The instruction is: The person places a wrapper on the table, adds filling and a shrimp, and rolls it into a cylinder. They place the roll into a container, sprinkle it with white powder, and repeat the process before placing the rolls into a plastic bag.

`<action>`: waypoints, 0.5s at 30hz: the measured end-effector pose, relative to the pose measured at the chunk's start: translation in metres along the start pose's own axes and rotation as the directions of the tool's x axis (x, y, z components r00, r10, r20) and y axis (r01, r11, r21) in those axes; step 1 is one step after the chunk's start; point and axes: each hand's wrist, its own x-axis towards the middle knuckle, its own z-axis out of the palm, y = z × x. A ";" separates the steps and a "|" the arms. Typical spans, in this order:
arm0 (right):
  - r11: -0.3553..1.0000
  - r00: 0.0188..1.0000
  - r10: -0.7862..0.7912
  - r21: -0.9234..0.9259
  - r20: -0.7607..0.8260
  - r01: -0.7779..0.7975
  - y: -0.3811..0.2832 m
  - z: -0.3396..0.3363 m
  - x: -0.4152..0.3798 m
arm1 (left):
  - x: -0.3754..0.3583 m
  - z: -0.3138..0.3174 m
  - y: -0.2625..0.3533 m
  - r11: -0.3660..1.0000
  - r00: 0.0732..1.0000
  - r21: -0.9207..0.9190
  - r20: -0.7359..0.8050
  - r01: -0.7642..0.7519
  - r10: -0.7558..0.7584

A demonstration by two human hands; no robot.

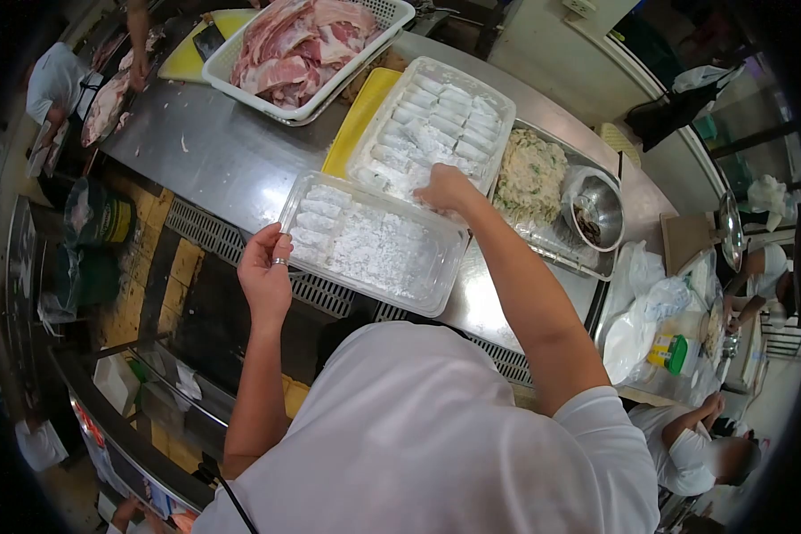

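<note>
The near tub (448,274), at the centre of the frame, appears to jut past the front edge of the steel table (214,147); if the left hand (265,265) slackened or pressed down on that end, the tub could tip; the soft-looking white rolls (315,219) in its left end might then slide or lose shape; a hard pinch by the right hand (445,190) could likewise dent the rolls lying close together in the far tub (506,125), upper centre.

The left hand holds the near tub's left rim in a narrow grip, just beside those rolls; the right hand reaches into the lower end of the far tub, its fingers drawn together and pointing down, the tips hidden, so I cannot tell whether they hold a roll; more rolls lie above it in the frame.
</note>
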 end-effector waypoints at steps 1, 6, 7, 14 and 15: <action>0.991 0.996 0.059 0.115 0.072 -0.067 -0.010 -0.008 -0.002 | -0.001 0.000 0.001 1.000 1.000 0.017 0.003 0.003 -0.003; 0.960 0.949 -0.089 0.229 -0.303 0.163 0.007 -0.007 -0.005 | -0.002 -0.008 -0.003 0.999 0.999 -0.034 -0.019 -0.030 0.029; 0.967 0.949 -0.126 0.178 -0.288 0.183 0.017 -0.008 -0.003 | -0.002 -0.010 -0.003 0.999 0.999 -0.040 -0.027 -0.035 0.034; 0.974 0.913 -0.181 0.063 -0.367 0.219 0.027 -0.022 -0.024 | -0.004 -0.014 -0.003 1.000 1.000 -0.015 -0.029 -0.011 0.010; 0.977 0.955 -0.187 0.056 -0.229 0.205 0.024 -0.031 -0.028 | -0.004 -0.013 -0.003 1.000 1.000 -0.019 -0.026 -0.014 0.014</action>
